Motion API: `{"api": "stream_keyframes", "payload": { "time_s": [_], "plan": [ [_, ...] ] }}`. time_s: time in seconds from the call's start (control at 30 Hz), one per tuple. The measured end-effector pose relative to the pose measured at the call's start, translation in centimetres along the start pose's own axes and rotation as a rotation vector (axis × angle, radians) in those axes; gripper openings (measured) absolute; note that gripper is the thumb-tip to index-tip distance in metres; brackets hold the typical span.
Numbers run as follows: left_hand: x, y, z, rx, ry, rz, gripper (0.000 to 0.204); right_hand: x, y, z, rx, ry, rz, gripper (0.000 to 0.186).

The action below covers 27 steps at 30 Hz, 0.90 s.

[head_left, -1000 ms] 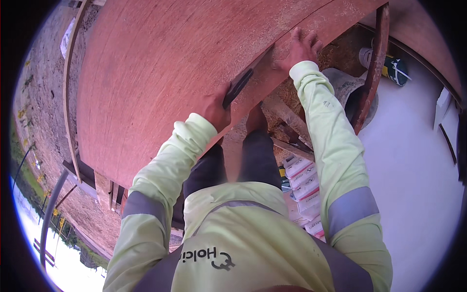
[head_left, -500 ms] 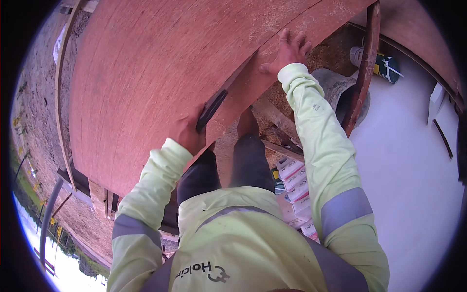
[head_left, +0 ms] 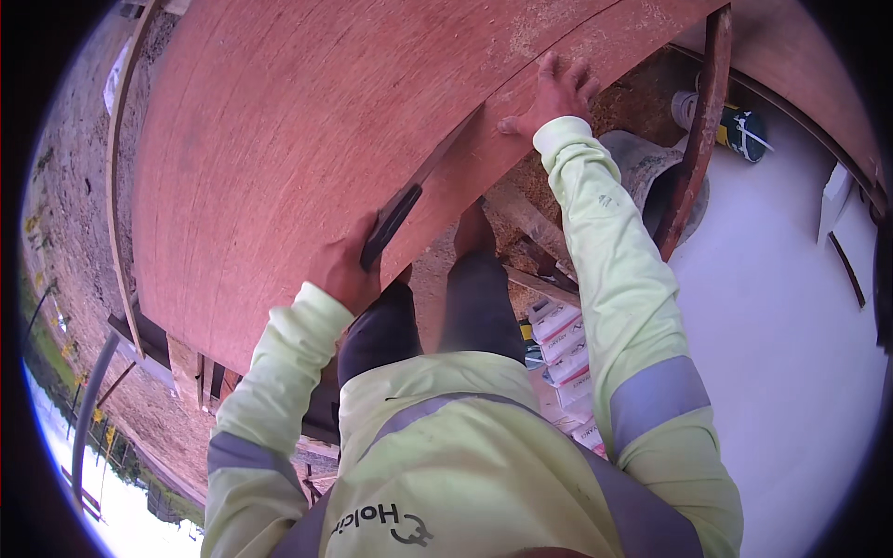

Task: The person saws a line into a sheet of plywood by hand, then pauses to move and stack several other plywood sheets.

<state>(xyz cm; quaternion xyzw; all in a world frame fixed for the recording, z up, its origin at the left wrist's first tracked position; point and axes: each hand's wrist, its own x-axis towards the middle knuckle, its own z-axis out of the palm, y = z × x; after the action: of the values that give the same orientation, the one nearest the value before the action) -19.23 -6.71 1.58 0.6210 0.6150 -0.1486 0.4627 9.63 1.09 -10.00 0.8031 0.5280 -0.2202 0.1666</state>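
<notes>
A large reddish plywood sheet (head_left: 279, 167) spans the upper middle, tilted across in front of my legs. My left hand (head_left: 346, 267) is closed round the black handle of a handsaw (head_left: 392, 223) at the sheet's near edge. The saw's blade runs up and right along a dark straight line in the wood; how deep it sits I cannot tell. Beyond the blade tip, my right hand (head_left: 556, 95) lies on the plywood near its right edge, fingers spread, holding nothing. Pale sawdust is scattered around the line.
A reddish wooden post (head_left: 705, 130) rises beside the sheet's right corner. Below it are a grey bucket (head_left: 644, 167) on its side and a dark green can (head_left: 741, 133). White packages (head_left: 564, 349) are stacked by my legs. A timber strip (head_left: 113, 167) runs along the left.
My left hand has drawn the handsaw a short way down and left, toward my body. The right hand has stayed almost in place on the plywood.
</notes>
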Motion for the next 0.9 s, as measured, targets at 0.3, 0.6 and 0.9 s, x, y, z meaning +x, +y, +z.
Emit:
{"api": "stream_keyframes", "payload": {
  "time_s": [0.3,0.6,0.9],
  "plan": [
    [-14.5,-6.8,-3.4,-0.075,0.085,0.124,0.047,-0.9,-0.6,-1.3,0.014,0.0,-0.007,0.123],
    [8.6,2.4,4.4,-0.057,0.136,0.275,0.041,0.2,0.3,-0.1,0.05,0.057,-0.01,0.121],
    [-17.1,-4.6,-5.5,0.016,0.05,-0.009,0.046,-0.6,-0.2,-1.3,0.046,-0.045,-0.007,0.123]
  ]
}}
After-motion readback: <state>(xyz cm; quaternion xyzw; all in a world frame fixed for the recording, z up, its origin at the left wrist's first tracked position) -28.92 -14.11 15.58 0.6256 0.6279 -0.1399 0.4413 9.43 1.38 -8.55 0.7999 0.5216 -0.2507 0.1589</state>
